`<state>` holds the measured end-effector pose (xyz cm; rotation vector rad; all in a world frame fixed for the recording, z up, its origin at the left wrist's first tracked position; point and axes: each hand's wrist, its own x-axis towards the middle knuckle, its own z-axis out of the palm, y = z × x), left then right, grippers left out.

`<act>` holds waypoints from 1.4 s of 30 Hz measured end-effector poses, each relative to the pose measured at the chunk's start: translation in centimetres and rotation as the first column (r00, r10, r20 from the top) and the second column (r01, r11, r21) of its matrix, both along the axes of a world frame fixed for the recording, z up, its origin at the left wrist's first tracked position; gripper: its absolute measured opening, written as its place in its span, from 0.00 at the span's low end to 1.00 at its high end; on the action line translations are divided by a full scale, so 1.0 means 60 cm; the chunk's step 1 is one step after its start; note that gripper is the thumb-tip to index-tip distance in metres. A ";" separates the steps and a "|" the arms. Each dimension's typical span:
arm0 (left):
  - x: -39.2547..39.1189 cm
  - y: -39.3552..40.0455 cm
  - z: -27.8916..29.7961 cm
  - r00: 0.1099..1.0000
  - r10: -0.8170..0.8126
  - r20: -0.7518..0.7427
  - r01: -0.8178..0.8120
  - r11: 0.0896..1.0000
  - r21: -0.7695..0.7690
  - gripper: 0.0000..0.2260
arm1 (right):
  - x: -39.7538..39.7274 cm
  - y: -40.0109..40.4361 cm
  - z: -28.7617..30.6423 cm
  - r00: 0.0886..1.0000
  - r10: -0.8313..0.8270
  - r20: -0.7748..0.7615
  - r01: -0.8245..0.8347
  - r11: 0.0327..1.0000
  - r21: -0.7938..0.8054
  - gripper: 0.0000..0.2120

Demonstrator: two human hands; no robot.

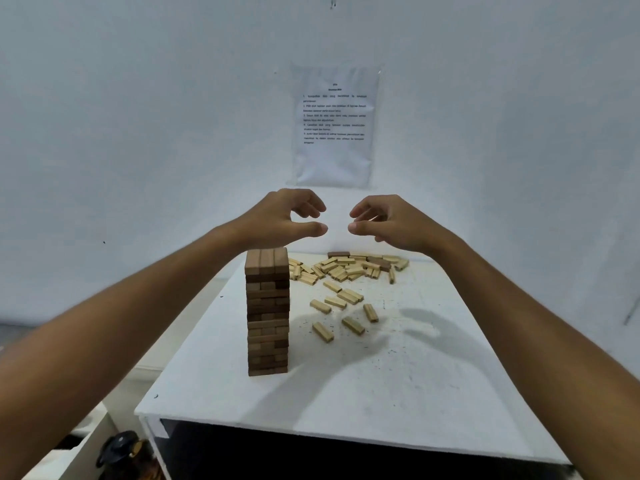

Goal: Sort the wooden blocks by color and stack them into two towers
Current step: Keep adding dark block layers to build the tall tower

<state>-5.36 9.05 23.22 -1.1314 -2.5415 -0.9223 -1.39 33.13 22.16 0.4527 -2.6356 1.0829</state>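
Observation:
A tall tower of dark brown blocks (267, 313) stands on the left part of the white table (398, 393). Behind it and to the right lies a heap of light wooden blocks (346, 268), with a few dark blocks (379, 262) mixed in at the back. Several single light blocks (353, 324) lie scattered in front of the heap. My left hand (284, 216) hovers above and just behind the tower's top, fingers loosely curled, holding nothing. My right hand (388, 221) hangs level with it, above the heap, also loosely curled and empty.
A printed sheet (334, 126) is taped to the white wall behind the table. A dark bottle-like object (124, 455) sits low at the left, beside the table's front corner. The table's front edge (346, 434) runs across the lower view.

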 end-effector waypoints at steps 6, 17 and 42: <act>-0.017 0.004 0.018 0.999 -0.050 0.012 0.050 0.999 -0.007 0.12 | 0.000 0.032 -0.001 0.999 -0.048 -0.007 0.048 0.999 -0.009 0.13; -0.191 -0.032 -0.015 0.974 -0.020 0.225 0.014 1.000 0.027 0.27 | -0.116 0.083 -0.057 0.991 -0.121 0.059 0.125 0.990 -0.067 0.08; -0.508 0.109 -0.343 0.991 -0.125 0.044 0.130 0.853 -0.505 0.29 | -0.387 0.169 -0.335 0.887 -0.460 0.045 0.455 0.886 0.093 0.16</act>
